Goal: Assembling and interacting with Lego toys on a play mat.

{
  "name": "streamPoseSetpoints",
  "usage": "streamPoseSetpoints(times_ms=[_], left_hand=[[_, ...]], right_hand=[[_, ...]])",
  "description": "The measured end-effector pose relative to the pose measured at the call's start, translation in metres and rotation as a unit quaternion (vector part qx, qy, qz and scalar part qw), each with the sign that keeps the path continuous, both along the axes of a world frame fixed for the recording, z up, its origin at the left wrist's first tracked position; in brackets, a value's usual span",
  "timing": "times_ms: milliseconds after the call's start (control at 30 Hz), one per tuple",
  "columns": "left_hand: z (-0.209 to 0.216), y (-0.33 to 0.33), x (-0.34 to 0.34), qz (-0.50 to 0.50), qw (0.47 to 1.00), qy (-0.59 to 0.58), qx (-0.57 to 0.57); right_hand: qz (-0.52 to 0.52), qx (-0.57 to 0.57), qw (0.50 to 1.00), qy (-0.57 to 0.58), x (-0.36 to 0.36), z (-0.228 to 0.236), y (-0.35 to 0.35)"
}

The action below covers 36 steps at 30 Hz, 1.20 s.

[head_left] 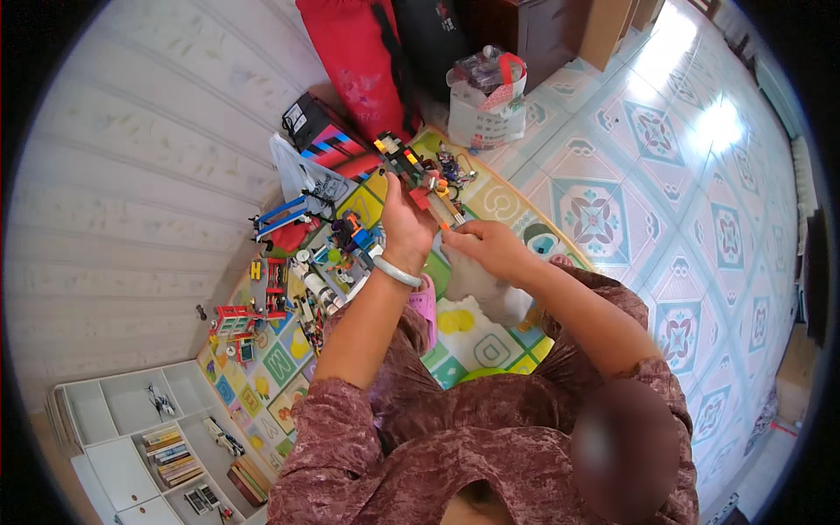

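My left hand (408, 224) is closed around a long toy building-brick model (404, 161) and holds it up over the play mat. The model has black, yellow, red and grey parts, and a tan and orange section (444, 210) at its near end. At that end the fingers of my right hand (486, 247) are pinched together on the orange part. Below and left of my left hand lie several brick builds, among them a grey and white one (317, 284) and a blue and orange one (352, 232). Another small dark build (455, 168) sits just beyond the model.
The patterned mat (278, 360) spreads beneath me, with a pale bundle (490, 293) and a pink shoe (423, 313) on it. A white shopping bag (487, 105), red bag (357, 70) and black box (315, 122) stand beyond. A white shelf (114, 411) is at lower left.
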State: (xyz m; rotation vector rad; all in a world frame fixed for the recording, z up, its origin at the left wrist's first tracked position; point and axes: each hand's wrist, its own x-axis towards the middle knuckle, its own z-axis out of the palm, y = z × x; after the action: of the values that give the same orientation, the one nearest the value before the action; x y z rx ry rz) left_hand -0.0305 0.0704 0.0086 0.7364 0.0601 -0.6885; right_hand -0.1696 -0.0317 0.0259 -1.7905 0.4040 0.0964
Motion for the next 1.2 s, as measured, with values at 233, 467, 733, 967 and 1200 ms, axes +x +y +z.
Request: streamPoseSetpoints(times_ms=[233, 467, 733, 967, 1200], left_hand=[[0.006, 0.0, -0.004, -0.011, 0.994, 0.039, -0.099], [0.006, 0.003, -0.001, -0.045, 0.989, 0.019, -0.139], [0.036, 0.019, 0.006, -0.12, 0.976, 0.101, -0.152], [0.046, 0.029, -0.002, -0.269, 0.948, 0.09, -0.144], [0.048, 0.027, -0.02, -0.437, 0.898, 0.013, -0.049]], right_hand=[[-0.172, 0.354, 0.918, 0.035, 0.004, -0.005, 0.006], [-0.172, 0.388, 0.905, 0.007, 0.009, -0.014, -0.011], [-0.15, 0.313, 0.938, 0.008, 0.013, -0.001, -0.081], [-0.137, 0.235, 0.962, 0.001, 0.001, 0.013, -0.121], [-0.071, 0.201, 0.977, 0.009, -0.01, 0.021, -0.134]])
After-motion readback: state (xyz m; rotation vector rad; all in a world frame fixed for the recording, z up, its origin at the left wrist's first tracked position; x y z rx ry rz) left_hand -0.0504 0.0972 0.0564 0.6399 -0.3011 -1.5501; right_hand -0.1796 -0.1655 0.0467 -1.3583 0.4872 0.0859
